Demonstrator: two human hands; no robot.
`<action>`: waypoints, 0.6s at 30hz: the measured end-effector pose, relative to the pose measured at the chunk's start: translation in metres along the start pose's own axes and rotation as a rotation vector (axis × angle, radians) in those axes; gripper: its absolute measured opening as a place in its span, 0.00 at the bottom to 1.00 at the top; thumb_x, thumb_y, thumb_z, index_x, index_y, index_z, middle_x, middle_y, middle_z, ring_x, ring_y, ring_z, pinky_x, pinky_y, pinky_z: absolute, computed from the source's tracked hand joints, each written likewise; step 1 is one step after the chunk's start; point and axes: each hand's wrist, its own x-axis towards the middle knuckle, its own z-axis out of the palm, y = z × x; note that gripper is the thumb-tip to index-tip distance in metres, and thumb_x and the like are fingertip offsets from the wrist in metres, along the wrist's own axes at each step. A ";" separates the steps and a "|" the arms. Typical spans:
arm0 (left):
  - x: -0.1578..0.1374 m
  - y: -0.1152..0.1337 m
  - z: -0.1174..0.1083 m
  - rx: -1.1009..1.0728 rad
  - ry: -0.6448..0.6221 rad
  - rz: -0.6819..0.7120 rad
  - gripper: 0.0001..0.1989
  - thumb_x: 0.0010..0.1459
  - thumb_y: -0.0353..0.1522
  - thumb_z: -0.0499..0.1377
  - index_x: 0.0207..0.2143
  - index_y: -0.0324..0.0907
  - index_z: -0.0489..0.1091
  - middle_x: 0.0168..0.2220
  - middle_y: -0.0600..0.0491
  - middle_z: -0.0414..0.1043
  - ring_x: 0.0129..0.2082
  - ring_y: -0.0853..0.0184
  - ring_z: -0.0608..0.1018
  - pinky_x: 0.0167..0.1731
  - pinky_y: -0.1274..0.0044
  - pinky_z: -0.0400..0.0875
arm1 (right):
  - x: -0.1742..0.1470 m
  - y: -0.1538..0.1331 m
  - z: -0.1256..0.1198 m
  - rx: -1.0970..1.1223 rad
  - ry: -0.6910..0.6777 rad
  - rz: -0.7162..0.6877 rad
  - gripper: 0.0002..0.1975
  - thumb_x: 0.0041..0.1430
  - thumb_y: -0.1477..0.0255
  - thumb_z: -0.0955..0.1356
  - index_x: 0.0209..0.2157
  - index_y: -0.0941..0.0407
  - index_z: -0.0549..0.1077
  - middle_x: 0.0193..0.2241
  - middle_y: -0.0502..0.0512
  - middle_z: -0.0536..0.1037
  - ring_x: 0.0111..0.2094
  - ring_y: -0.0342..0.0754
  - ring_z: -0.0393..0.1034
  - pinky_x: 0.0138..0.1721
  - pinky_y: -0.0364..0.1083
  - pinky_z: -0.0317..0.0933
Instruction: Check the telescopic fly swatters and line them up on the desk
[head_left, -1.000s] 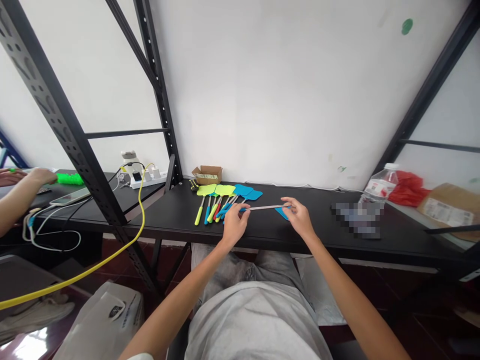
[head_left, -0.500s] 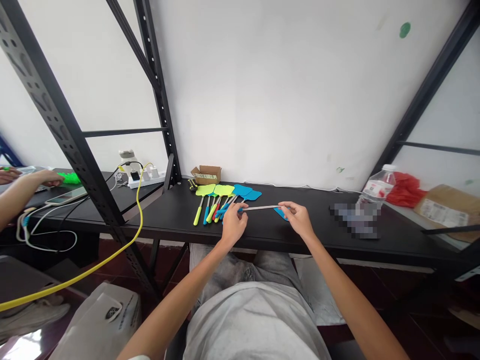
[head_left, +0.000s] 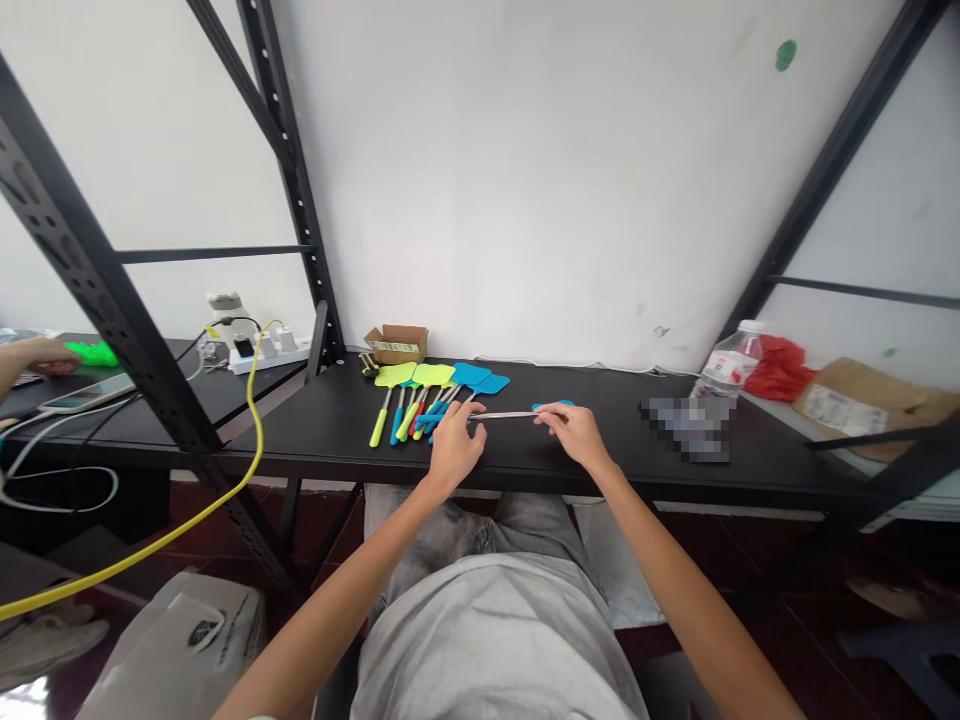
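Between my two hands a blue fly swatter lies crosswise, its thin metal rod level just above the table. My left hand is closed round the handle end at the left. At the other end, my right hand pinches the swatter near its blue head, which is mostly hidden behind the fingers. To the left, right beside my left hand, several more fly swatters lie in an overlapping row: yellow-green heads and blue heads point to the wall, handles towards me.
Behind the swatters stand an open cardboard box and a small black-and-yellow item. At the right are a plastic bottle, a red bag and a brown parcel. A yellow cable hangs at left, near another person's hand.
The view has shifted slightly. The held swatter's head has turned, from hanging below the right hand to a thin blue strip above it. Both hands keep their hold.
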 end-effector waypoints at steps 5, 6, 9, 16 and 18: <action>-0.003 0.003 0.003 0.100 -0.068 0.116 0.12 0.60 0.32 0.55 0.46 0.46 0.70 0.41 0.52 0.68 0.27 0.70 0.71 0.32 0.77 0.66 | 0.000 -0.008 0.002 -0.159 -0.111 -0.132 0.14 0.65 0.64 0.63 0.31 0.52 0.78 0.28 0.51 0.81 0.27 0.47 0.73 0.31 0.44 0.62; -0.003 0.003 0.003 0.119 -0.088 0.139 0.11 0.61 0.33 0.55 0.46 0.47 0.70 0.41 0.52 0.68 0.27 0.70 0.71 0.32 0.77 0.66 | -0.001 -0.009 0.003 -0.184 -0.128 -0.156 0.15 0.65 0.64 0.63 0.31 0.52 0.78 0.28 0.51 0.81 0.29 0.47 0.74 0.32 0.44 0.62; -0.004 0.005 0.003 0.146 -0.113 0.182 0.12 0.62 0.37 0.55 0.47 0.47 0.70 0.40 0.52 0.68 0.27 0.69 0.71 0.32 0.77 0.65 | -0.002 -0.011 0.003 -0.203 -0.155 -0.183 0.16 0.66 0.64 0.62 0.30 0.53 0.77 0.27 0.51 0.80 0.30 0.47 0.74 0.32 0.44 0.61; -0.002 0.004 0.002 0.126 -0.095 0.148 0.14 0.66 0.41 0.51 0.43 0.46 0.72 0.38 0.51 0.70 0.32 0.67 0.74 0.31 0.78 0.64 | -0.003 -0.013 0.003 -0.166 -0.160 -0.180 0.15 0.65 0.61 0.63 0.32 0.53 0.77 0.28 0.51 0.79 0.28 0.46 0.72 0.31 0.44 0.60; -0.002 0.003 0.002 0.128 -0.100 0.140 0.14 0.67 0.40 0.50 0.43 0.46 0.73 0.37 0.51 0.70 0.32 0.67 0.74 0.32 0.77 0.64 | -0.003 -0.014 0.003 -0.160 -0.137 -0.174 0.13 0.63 0.60 0.65 0.35 0.52 0.77 0.28 0.51 0.79 0.27 0.46 0.70 0.29 0.44 0.60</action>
